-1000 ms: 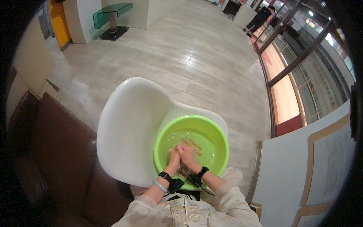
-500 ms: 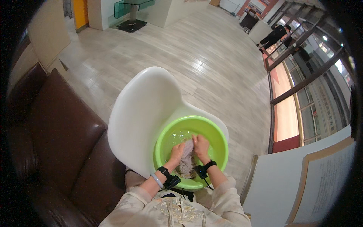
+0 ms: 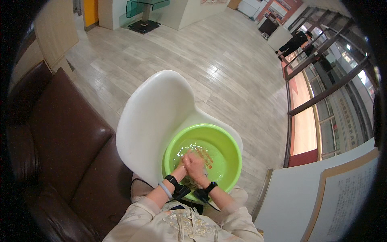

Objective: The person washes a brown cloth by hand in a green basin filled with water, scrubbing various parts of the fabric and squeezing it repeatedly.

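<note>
A lime-green basin (image 3: 236,151) with some water in it stands on the seat of a white moulded chair (image 3: 151,109). Inside it my left hand (image 3: 184,164) and my right hand (image 3: 196,164) are pressed together, fingers closed on a wet greyish cloth (image 3: 192,184). Most of the cloth is hidden beneath my hands and wrists; a crumpled part shows below them, near the basin's close side. Black bands with small devices sit on both wrists, and a pale bangle is on my left one.
A brown leather sofa (image 3: 66,133) stands on the left. Grey plank floor (image 3: 238,72) stretches ahead to a glass-topped stand (image 3: 145,18). Glass windows line the right side, where a person (image 3: 294,43) in dark clothes bends far off. A framed board (image 3: 342,197) is at the near right.
My hands have come together, the right moving left against the other. The cloth, earlier stretched between them, is now bunched and mostly covered. Printing on the basin's bottom has come into sight.
</note>
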`<action>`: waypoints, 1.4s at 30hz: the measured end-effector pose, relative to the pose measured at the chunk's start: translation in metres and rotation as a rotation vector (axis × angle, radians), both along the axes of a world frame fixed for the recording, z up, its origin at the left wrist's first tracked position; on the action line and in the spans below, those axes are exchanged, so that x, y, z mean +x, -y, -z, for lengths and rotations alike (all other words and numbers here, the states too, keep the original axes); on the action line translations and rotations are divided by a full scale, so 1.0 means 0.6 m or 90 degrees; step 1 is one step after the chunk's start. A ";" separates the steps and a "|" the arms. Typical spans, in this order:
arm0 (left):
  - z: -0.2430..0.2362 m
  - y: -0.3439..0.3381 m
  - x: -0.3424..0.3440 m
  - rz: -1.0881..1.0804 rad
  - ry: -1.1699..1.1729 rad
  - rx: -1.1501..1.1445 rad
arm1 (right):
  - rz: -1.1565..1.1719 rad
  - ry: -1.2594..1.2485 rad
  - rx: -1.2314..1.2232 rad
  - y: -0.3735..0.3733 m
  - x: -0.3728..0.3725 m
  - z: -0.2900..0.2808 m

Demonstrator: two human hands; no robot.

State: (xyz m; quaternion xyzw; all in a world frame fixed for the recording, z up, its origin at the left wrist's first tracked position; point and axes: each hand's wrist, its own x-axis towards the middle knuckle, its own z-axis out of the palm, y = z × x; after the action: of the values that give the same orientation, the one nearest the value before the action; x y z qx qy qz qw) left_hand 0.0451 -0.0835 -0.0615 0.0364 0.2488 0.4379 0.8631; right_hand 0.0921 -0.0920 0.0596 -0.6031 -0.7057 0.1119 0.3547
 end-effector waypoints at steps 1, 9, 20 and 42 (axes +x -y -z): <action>-0.036 0.003 0.001 -0.024 -0.132 -0.002 | 0.058 0.019 -0.039 -0.013 0.013 0.011; 0.058 -0.003 0.008 -0.082 0.590 0.079 | -0.004 0.023 0.081 0.001 -0.005 0.073; -0.080 -0.025 -0.018 -0.002 -0.535 0.205 | -0.013 -0.435 -0.320 -0.052 0.140 0.090; -0.102 -0.018 -0.037 -0.010 -1.014 0.308 | 0.093 0.156 -0.254 -0.025 0.116 0.041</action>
State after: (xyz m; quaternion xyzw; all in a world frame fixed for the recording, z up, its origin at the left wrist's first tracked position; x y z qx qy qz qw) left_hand 0.0230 -0.0730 0.0000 0.5184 0.6842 0.3283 0.3941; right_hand 0.1616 -0.0772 0.0351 -0.7199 -0.6615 0.1493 0.1476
